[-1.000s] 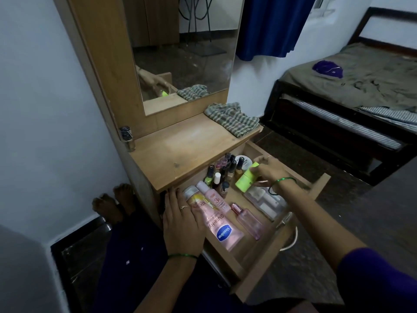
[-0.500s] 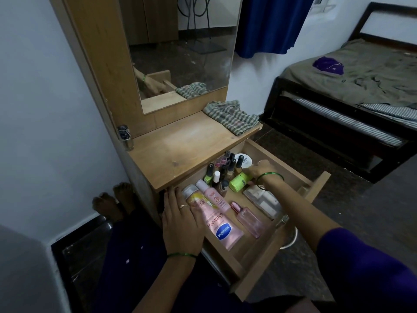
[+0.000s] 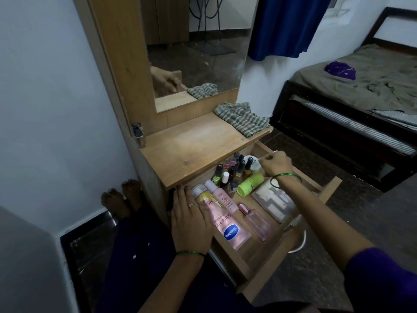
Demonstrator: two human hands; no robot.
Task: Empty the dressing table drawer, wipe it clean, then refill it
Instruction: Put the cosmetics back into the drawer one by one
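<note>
The wooden drawer [image 3: 264,281] of the dressing table stands pulled out and holds toiletries. My left hand [image 3: 191,222] lies flat and open on the drawer's left side, over a yellow spray can [image 3: 199,193] and beside a pink Vaseline tube [image 3: 228,227]. My right hand [image 3: 276,164] hovers at the back of the drawer, fingers curled down by a white jar [image 3: 251,162]; I cannot tell if it grips the jar. A green bottle [image 3: 249,184] lies on its side just below that hand. Several nail polish bottles [image 3: 230,172], a pink perfume bottle [image 3: 256,221] and a clear case [image 3: 274,203] fill the drawer.
A checked cloth [image 3: 242,119] lies on the right of the table top [image 3: 194,147], under the mirror [image 3: 198,48]. A small metal jar [image 3: 138,134] stands at the top's left corner. A bed [image 3: 361,96] is at the right. My feet [image 3: 121,197] rest against the wall.
My right hand laid the green bottle down on its side in the drawer, let go of it and moved back toward the white jar. My left hand stayed put.
</note>
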